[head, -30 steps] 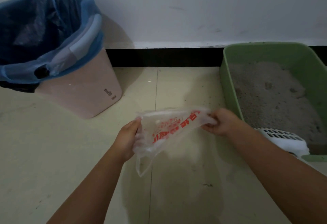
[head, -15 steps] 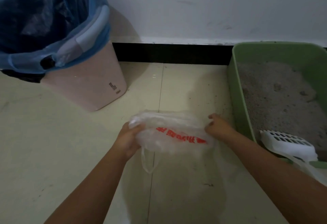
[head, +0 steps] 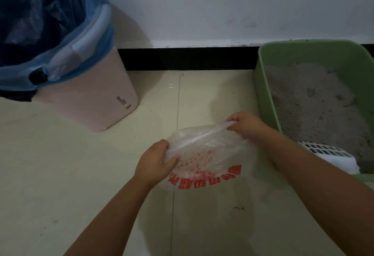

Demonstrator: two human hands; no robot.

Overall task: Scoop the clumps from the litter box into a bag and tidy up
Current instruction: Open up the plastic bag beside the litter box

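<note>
A thin clear plastic bag (head: 210, 160) with red printing hangs over the floor in the middle of the head view. My left hand (head: 154, 163) grips its near left edge and my right hand (head: 245, 125) pinches its far right edge, so the rim is stretched between them. To the right stands a green litter box (head: 269, 85) holding grey litter (head: 315, 106) with a few darker clumps. A white slotted scoop (head: 327, 152) lies in the box's near corner, just right of my right forearm.
A pink waste bin (head: 91, 98) lined with a blue bag (head: 46, 25) stands at the back left. A white wall with a black skirting strip (head: 188, 58) runs behind. Pale floor tiles (head: 60, 174) lie around the bag, with a few dark specks.
The bag has been turned and pulled wider: its red print now faces me lower down, and my right hand has moved up and away from my left.
</note>
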